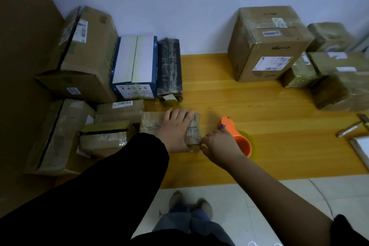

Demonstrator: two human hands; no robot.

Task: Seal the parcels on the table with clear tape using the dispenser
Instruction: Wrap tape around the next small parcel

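Orange tape dispenser [236, 138] is sitting right at the near right corner of the small brown parcel [194, 128], and that's the spot the next bit hangs on, I reckon. The left hand [175, 129] is flat on top of the parcel, fingers straight and spread, just pressing it down onto the wooden table [259, 106]. The right hand [219, 146] has its fingers curled round the dispenser, knuckles almost touching that corner; can't see whether any tape is actually stuck down yet. So the parcel lies to the left of the dispenser hand, and its long side looks to run left to right across the person, which means a pull would go leftward over the top, straight toward the holding hand. That hand would probably need to shift. Room-wise, the left is crammed with cardboard boxes [87, 50] butting up against the parcel, and a dark box [169, 70] stands just beyond it. Bare wood on the right, and the table's front edge is near.
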